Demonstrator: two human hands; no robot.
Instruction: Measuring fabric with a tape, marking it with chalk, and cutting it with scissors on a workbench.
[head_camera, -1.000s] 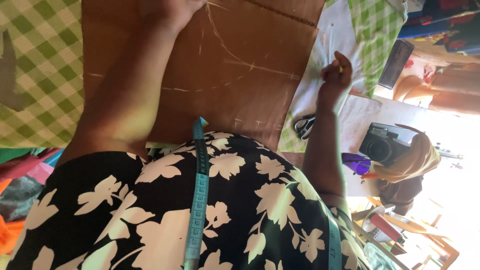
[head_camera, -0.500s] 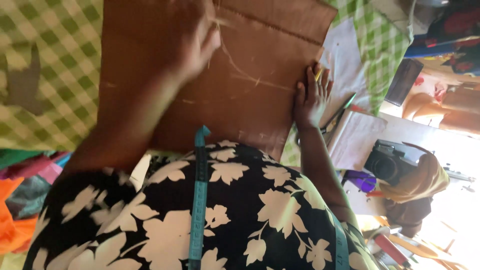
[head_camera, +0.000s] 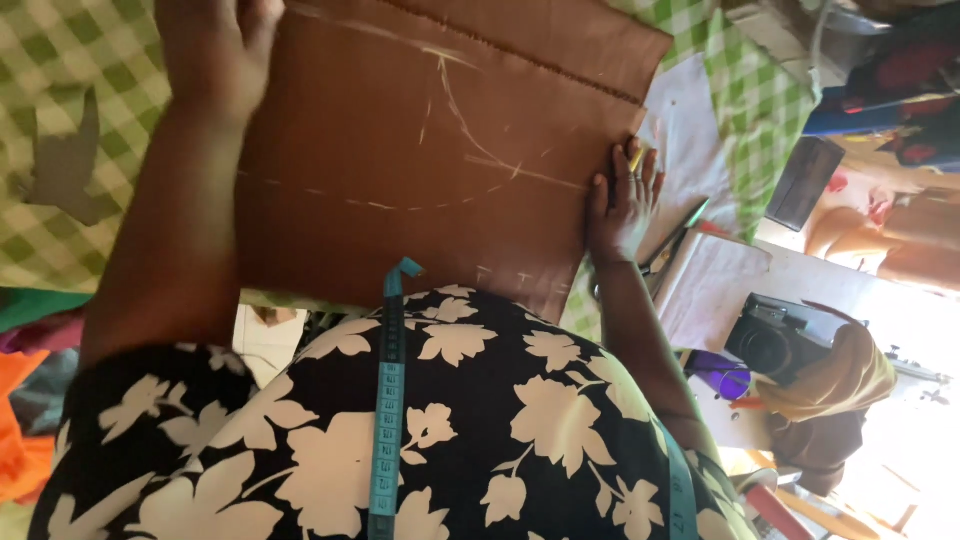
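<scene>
Surface: green-and-white checked cloth (head_camera: 60, 70) covers the table where I work, with bright daylight flooding the far right side.
Brown fabric: the brown fabric (head_camera: 420, 150) lies spread flat on the checked cloth, directly in front of my body, its near edge just beyond my flowered dress (head_camera: 450, 440).
Markings: pale chalk lines (head_camera: 470, 120) cross the brown fabric, one long curve and a few straight strokes, with a stitched line running near its far edge.
Left hand: my left hand (head_camera: 215, 50) rests palm down on the far left corner of the fabric, fingers flat and grasping nothing that I can see.
Right hand: my right hand (head_camera: 622, 205) presses on the right edge of the fabric with fingers spread, and a small yellow piece of chalk (head_camera: 636, 157) pokes out between the fingertips.
Tape: a blue measuring tape (head_camera: 388, 400) hangs down my front, its end curling over the near edge of the fabric.
Beside the right hand: white papers (head_camera: 700, 285) lie just past the fabric's right edge, with a green pen (head_camera: 690, 218) lying by them.
Further right: a black camera (head_camera: 775, 340) sits on the table well apart from the fabric, next to a mustard-yellow cloth (head_camera: 835, 380).
Left edge: a grey cut-out shape (head_camera: 65, 165) lies on the checked cloth, and orange fabric (head_camera: 20, 440) bunches below it.
</scene>
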